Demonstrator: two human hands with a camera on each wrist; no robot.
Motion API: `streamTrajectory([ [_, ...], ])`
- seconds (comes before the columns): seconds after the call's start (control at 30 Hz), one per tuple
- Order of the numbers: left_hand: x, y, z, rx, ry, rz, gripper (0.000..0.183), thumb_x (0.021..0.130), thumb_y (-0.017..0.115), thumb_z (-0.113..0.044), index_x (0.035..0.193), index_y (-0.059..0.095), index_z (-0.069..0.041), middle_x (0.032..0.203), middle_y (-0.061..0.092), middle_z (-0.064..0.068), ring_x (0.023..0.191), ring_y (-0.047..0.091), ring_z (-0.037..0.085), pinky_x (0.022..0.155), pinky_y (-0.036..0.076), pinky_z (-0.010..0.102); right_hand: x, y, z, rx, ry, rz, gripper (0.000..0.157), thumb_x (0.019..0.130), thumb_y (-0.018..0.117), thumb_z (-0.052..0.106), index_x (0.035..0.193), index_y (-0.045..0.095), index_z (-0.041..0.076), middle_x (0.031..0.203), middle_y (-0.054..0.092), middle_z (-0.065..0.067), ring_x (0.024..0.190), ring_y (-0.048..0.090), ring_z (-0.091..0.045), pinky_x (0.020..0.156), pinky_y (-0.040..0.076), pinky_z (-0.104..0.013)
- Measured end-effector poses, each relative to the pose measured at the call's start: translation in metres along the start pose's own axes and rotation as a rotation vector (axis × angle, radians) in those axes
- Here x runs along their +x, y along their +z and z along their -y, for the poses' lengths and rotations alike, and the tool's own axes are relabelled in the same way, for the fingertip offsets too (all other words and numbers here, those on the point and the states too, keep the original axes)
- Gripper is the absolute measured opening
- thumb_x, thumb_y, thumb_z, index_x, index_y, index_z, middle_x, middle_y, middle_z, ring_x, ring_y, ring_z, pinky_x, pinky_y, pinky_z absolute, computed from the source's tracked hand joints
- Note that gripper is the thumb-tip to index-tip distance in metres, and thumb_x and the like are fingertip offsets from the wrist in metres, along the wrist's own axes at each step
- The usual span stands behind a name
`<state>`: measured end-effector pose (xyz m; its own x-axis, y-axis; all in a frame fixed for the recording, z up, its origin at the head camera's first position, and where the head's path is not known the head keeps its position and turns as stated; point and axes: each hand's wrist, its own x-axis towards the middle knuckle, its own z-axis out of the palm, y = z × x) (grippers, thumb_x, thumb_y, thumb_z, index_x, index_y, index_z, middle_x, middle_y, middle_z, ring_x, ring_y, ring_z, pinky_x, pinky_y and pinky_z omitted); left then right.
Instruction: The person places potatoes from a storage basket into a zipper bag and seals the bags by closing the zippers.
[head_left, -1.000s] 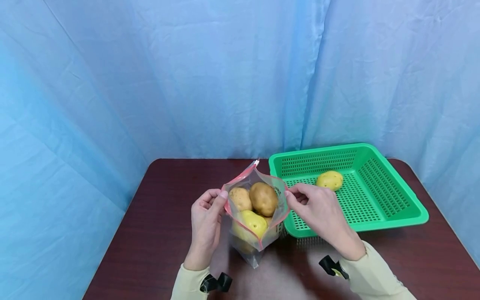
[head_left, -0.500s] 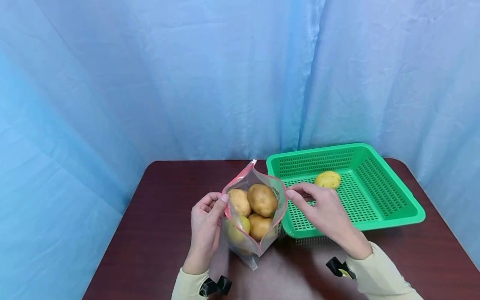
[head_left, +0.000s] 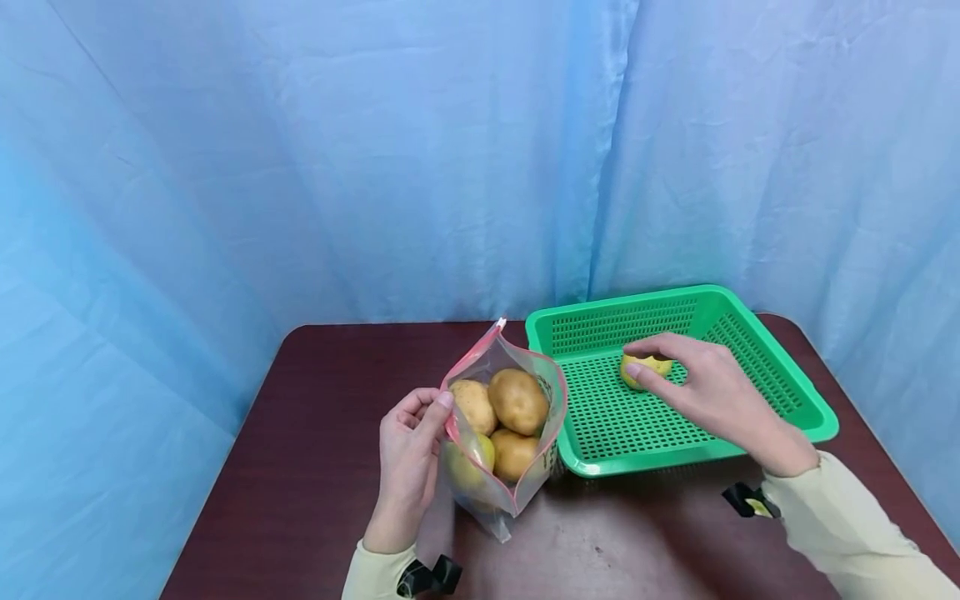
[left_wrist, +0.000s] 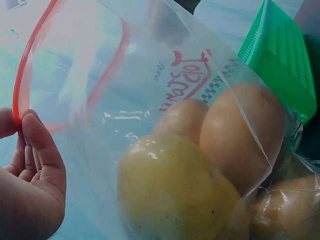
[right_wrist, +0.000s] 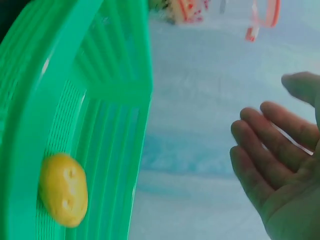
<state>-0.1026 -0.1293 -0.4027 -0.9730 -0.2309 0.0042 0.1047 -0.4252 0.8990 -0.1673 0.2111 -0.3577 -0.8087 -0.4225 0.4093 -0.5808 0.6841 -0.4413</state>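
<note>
My left hand (head_left: pixel 405 467) pinches the red zip rim of a clear zip bag (head_left: pixel 542 471) between thumb and fingers. The bag stands with its mouth spread, and brown and yellow potatoes show inside. In the left wrist view a yellow potato (left_wrist: pixel 175 190) and a brown potato (left_wrist: pixel 242 132) press close behind the printed plastic. Over the green basket (head_left: pixel 618 429), my right hand (head_left: pixel 720 396) reaches with thumb and fingers apart, holding nothing. One yellow potato (right_wrist: pixel 65 190) lies on the basket's mesh floor; the right hand partly covers it in the head view.
The basket stands right of the bag on a dark red-brown table (head_left: pixel 337 400). Its near left corner comes close to the bag's side. Blue curtains (head_left: pixel 420 167) hang behind the table's far edge.
My right hand has let go of the bag's right rim and moved right, over the basket. The left hand keeps its pinch. Within the bag the yellow potato has settled leftward, uncovering a brown one.
</note>
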Motion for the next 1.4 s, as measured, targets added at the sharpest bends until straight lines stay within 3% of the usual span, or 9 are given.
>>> streamTrajectory([
  [0.23, -0.002, -0.002, -0.001, -0.001, 0.003, -0.008, 0.011, 0.096, 0.066, 0.001, 0.087, 0.067, -0.007, 0.069, 0.057, -0.001, 0.057, 0.046, 0.009, 0.052, 0.039, 0.019, 0.012, -0.009, -0.026, -0.035, -0.085, 0.065, 0.032, 0.088, 0.083, 0.018, 0.119, 0.075, 0.019, 0.114, 0.073, 0.007, 0.104, 0.068, -0.017, 0.084, 0.049, -0.022],
  [0.4, -0.002, -0.003, -0.002, -0.012, 0.001, -0.013, 0.013, 0.096, 0.066, 0.002, 0.087, 0.067, -0.007, 0.069, 0.057, -0.001, 0.058, 0.047, 0.009, 0.053, 0.040, 0.019, 0.022, -0.015, -0.040, -0.047, -0.074, 0.124, 0.035, 0.086, 0.086, 0.022, 0.119, 0.075, 0.021, 0.117, 0.072, 0.009, 0.110, 0.067, -0.017, 0.087, 0.048, -0.021],
  [0.63, -0.004, -0.005, -0.003, -0.025, 0.003, -0.018, 0.013, 0.096, 0.064, 0.003, 0.087, 0.067, -0.007, 0.069, 0.058, -0.001, 0.059, 0.049, 0.008, 0.054, 0.043, 0.018, 0.033, -0.020, -0.056, -0.040, -0.004, 0.217, 0.033, 0.090, 0.083, 0.030, 0.122, 0.074, 0.026, 0.123, 0.070, 0.010, 0.116, 0.064, -0.016, 0.090, 0.052, -0.035],
  [0.9, -0.005, -0.008, -0.004, -0.016, 0.007, -0.022, 0.013, 0.096, 0.064, 0.003, 0.088, 0.067, -0.007, 0.069, 0.058, -0.001, 0.059, 0.050, 0.009, 0.054, 0.044, 0.018, 0.041, -0.021, -0.077, -0.006, 0.011, 0.340, 0.037, 0.093, 0.079, 0.034, 0.127, 0.071, 0.021, 0.130, 0.068, -0.002, 0.123, 0.061, -0.029, 0.093, 0.052, -0.053],
  [1.4, -0.008, -0.013, -0.005, -0.004, 0.015, -0.015, 0.012, 0.096, 0.064, 0.002, 0.088, 0.066, -0.006, 0.070, 0.059, -0.001, 0.060, 0.053, 0.008, 0.055, 0.047, 0.019, 0.051, -0.009, -0.108, -0.007, 0.109, 0.489, 0.052, 0.094, 0.075, 0.044, 0.136, 0.067, 0.015, 0.140, 0.062, -0.015, 0.128, 0.057, -0.041, 0.096, 0.049, -0.061],
])
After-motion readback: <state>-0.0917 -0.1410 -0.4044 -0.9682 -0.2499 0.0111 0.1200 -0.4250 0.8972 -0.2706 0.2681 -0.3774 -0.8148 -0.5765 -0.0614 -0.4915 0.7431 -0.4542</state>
